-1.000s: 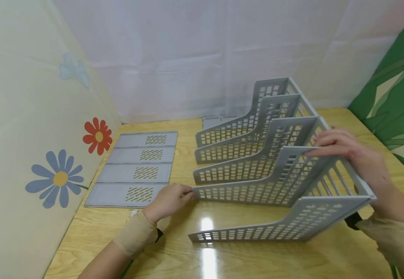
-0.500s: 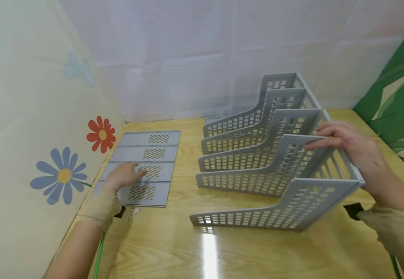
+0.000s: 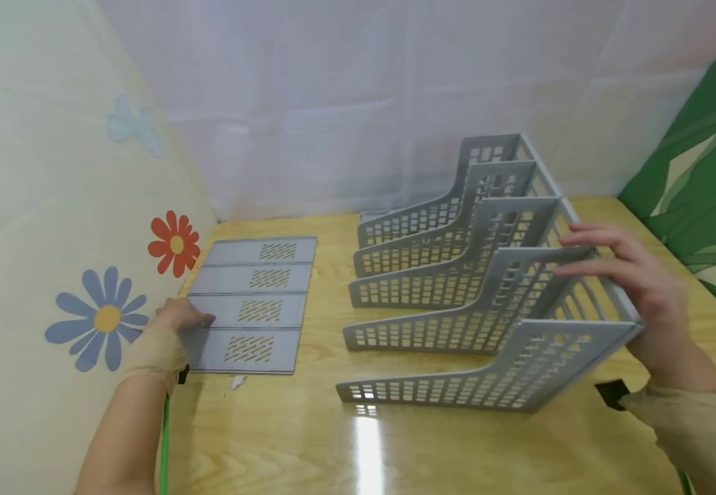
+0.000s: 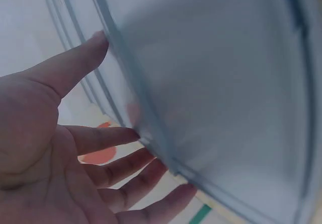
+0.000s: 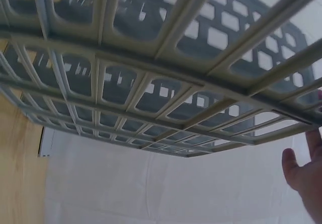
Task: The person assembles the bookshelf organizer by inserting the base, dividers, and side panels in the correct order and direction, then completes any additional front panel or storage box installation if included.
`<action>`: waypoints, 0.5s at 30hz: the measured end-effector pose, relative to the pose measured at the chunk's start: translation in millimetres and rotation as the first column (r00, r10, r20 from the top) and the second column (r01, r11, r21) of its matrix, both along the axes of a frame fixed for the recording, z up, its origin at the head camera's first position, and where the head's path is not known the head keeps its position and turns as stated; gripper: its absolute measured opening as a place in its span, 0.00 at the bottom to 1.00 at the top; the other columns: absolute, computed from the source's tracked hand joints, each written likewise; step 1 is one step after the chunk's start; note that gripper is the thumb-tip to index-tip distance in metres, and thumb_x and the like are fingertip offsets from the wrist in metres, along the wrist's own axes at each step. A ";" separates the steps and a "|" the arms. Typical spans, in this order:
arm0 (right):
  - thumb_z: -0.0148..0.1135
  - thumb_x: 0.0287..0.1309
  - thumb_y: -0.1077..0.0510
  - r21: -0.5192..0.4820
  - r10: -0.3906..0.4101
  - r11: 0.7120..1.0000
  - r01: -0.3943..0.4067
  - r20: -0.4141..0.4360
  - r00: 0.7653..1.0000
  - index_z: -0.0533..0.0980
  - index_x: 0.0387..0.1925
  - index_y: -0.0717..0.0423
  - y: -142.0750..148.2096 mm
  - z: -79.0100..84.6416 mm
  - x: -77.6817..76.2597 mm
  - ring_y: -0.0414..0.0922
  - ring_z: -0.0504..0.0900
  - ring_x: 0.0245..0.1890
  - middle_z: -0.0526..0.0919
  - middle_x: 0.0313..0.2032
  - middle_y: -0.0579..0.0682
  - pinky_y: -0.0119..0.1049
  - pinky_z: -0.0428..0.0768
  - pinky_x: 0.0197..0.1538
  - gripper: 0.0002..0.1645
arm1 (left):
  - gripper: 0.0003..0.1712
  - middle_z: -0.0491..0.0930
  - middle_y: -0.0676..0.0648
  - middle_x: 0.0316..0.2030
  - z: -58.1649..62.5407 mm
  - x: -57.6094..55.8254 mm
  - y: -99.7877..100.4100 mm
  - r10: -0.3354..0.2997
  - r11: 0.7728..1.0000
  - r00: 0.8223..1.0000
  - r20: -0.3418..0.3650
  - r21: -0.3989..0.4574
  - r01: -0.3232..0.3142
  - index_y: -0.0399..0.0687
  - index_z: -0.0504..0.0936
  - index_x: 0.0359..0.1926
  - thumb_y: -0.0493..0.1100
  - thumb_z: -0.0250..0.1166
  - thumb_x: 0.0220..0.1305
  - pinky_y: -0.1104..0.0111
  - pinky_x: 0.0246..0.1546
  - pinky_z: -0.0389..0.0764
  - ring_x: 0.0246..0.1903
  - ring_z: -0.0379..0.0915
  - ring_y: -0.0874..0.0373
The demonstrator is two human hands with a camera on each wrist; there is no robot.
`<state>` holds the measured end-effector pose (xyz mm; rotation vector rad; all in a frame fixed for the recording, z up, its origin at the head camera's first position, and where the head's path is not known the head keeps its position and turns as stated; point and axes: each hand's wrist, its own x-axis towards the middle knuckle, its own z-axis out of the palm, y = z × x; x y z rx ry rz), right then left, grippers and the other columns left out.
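Note:
The grey file rack [image 3: 420, 330] stands on the table with several upright perforated dividers and a barred back. My right hand [image 3: 649, 282] rests over its top back edge, fingers stretched out over a divider. In the right wrist view, the thumb stands off the back bars. At the left lies a flat grey panel [image 3: 274, 295] of joined sections with slotted patches. My left hand [image 3: 179, 315] is at its left edge. In the left wrist view, the thumb meets a seam of the panel and the fairly straight fingertips touch its edge.
Another grey slotted piece [image 3: 378, 214] lies behind the rack, mostly hidden. A small white scrap [image 3: 238, 381] is in front of the panel on the wooden table [image 3: 284, 440]. A flower-printed wall [image 3: 42, 227] borders the left side; a white sheet [image 3: 308, 110] hangs behind.
My left hand has let go of a divider's front end and moved left across the panel to its left edge. My right hand's fingers have spread on the rack's top.

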<state>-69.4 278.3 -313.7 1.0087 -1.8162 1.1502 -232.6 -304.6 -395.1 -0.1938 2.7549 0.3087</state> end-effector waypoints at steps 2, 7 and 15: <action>0.53 0.63 0.39 -0.101 0.121 0.987 -0.124 -0.043 0.992 0.81 0.38 0.71 -1.9 -9.6 7.0 0.56 0.67 0.60 0.77 0.50 0.64 0.42 0.55 0.67 0.35 | 0.42 0.64 0.20 0.47 1.1 0.5 3.7 0.009 1.000 1.000 0.010 0.007 -0.009 0.13 0.65 0.53 0.53 0.64 0.58 0.45 0.48 0.70 0.47 0.64 0.30; 0.70 0.51 0.46 -0.164 0.191 0.966 -0.202 -0.080 0.978 0.77 0.41 0.76 -7.6 -19.7 21.4 0.61 0.65 0.61 0.74 0.50 0.70 0.47 0.53 0.69 0.34 | 0.46 0.70 0.22 0.47 1.1 3.2 11.8 -0.022 0.999 1.000 -0.015 0.033 0.022 0.16 0.63 0.54 0.54 0.70 0.53 0.46 0.48 0.72 0.46 0.69 0.33; 0.73 0.47 0.60 -0.374 0.051 0.918 -0.132 -0.219 0.974 0.70 0.18 0.71 -37.5 -8.2 18.7 0.55 0.76 0.51 0.78 0.33 0.64 0.39 0.69 0.59 0.22 | 0.54 0.68 0.23 0.49 -4.0 15.0 35.7 -0.073 0.991 0.997 -0.008 0.112 0.074 0.18 0.56 0.58 0.57 0.72 0.50 0.46 0.50 0.70 0.47 0.68 0.35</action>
